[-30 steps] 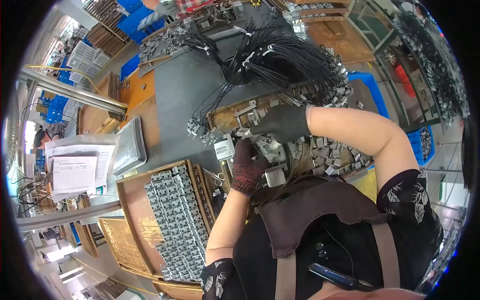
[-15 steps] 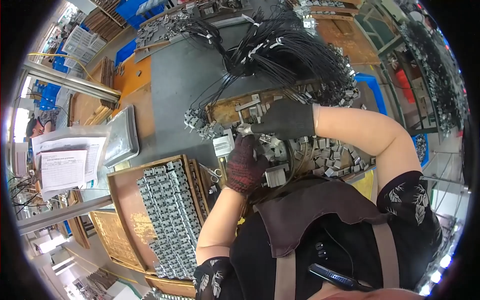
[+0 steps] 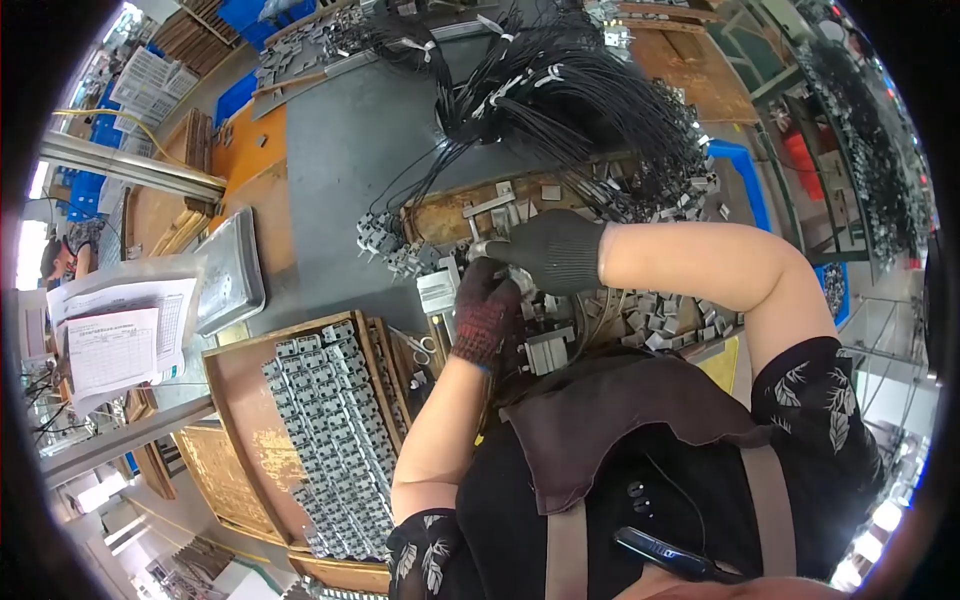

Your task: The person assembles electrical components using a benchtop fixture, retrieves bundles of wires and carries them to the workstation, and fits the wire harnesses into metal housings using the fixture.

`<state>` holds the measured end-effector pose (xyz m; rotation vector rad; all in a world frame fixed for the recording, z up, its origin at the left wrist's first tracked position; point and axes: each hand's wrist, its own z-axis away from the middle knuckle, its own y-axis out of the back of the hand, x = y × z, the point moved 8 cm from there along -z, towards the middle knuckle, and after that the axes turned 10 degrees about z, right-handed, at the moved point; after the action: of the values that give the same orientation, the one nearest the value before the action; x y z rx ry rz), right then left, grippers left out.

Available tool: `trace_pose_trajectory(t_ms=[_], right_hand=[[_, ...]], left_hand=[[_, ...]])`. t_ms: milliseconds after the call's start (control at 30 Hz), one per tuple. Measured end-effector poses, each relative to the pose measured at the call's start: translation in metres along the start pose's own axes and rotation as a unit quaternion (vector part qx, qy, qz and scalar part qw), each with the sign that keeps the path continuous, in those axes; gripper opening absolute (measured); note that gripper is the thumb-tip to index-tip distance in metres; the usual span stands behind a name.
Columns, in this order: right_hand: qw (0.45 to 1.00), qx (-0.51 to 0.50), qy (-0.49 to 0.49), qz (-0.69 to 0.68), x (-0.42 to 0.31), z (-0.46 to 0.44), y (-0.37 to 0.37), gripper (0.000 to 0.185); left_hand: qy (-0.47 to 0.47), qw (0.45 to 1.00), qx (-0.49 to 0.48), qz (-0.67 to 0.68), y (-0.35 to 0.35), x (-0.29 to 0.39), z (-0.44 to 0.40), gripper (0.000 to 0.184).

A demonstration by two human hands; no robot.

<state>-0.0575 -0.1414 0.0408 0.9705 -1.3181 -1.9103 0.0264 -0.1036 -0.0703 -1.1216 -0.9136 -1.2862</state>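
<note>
My left hand [image 3: 487,312], in a dark red and black knitted glove, has its fingers curled close to the other hand's fingertips; what they hold, if anything, is hidden. My right hand [image 3: 552,252], in a dark grey glove, reaches in from the right, its fingers closed on a small metal part [image 3: 480,249]. Just beyond the fingers is a metal T-shaped handle [image 3: 490,207]. A pale block-shaped fixture [image 3: 437,292] stands left of my left hand, and a metal block [image 3: 548,353] lies below the right one.
A wooden tray [image 3: 235,385] holds rows of metal parts, with scissors [image 3: 422,347] beside it. Black cables [image 3: 570,105] lie bundled at the back. Loose metal pieces [image 3: 650,320] are heaped on the right. Papers [image 3: 115,350] hang at left, where another person [image 3: 68,258] is visible.
My two hands have drawn closer together at the small metal part, and the left fingers have curled in more. The whole view has shifted slightly.
</note>
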Motion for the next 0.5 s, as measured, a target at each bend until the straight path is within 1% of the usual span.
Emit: trace_pose_trajectory(t_ms=[33, 67, 133, 167, 233, 267, 300, 333, 367, 400, 467, 500], right_hand=[[0.999, -0.015, 0.001, 0.028, 0.002, 0.000, -0.006, 0.047], [1.000, -0.010, -0.001, 0.030, 0.005, 0.001, -0.010, 0.047], [0.987, 0.145, 0.031, 0.067, 0.004, 0.011, 0.009, 0.038], [0.986, 0.149, 0.031, 0.067, 0.004, 0.018, 0.014, 0.038], [0.981, 0.181, -0.006, 0.065, 0.008, 0.034, 0.033, 0.031], [0.981, 0.185, -0.010, 0.066, 0.008, 0.039, 0.027, 0.031], [0.992, 0.119, 0.000, 0.039, 0.008, 0.038, 0.002, 0.029], [0.998, 0.054, 0.010, 0.011, 0.007, 0.039, -0.021, 0.027], [0.995, 0.097, -0.002, 0.033, -0.002, 0.044, -0.026, 0.025], [0.994, 0.099, -0.005, 0.036, -0.002, 0.047, -0.027, 0.025], [0.998, 0.064, 0.006, -0.005, -0.004, 0.047, -0.034, 0.025], [0.998, 0.064, 0.008, -0.005, 0.001, 0.046, -0.042, 0.025]], left_hand=[[-0.015, 0.999, -0.011, -0.036, -0.002, -0.002, -0.002, 0.040], [-0.019, 0.999, -0.012, -0.039, -0.004, 0.002, 0.000, 0.040], [0.097, 0.988, 0.039, 0.115, -0.002, -0.004, 0.007, 0.039], [0.095, 0.988, 0.039, 0.112, -0.004, 0.002, 0.013, 0.039], [0.144, 0.952, 0.064, 0.262, -0.011, 0.004, 0.029, 0.038], [0.143, 0.954, 0.060, 0.258, -0.011, -0.009, 0.029, 0.038], [0.023, 0.991, 0.001, 0.134, -0.014, -0.015, 0.021, 0.038], [-0.098, 0.993, -0.060, 0.007, -0.025, -0.009, 0.021, 0.039], [0.168, 0.953, 0.015, 0.251, -0.042, 0.017, 0.040, 0.036], [0.166, 0.954, 0.011, 0.251, -0.042, 0.007, 0.038, 0.036], [0.123, 0.973, -0.048, 0.189, -0.040, -0.018, 0.031, 0.036], [0.123, 0.973, -0.047, 0.188, -0.038, -0.002, 0.034, 0.036]])
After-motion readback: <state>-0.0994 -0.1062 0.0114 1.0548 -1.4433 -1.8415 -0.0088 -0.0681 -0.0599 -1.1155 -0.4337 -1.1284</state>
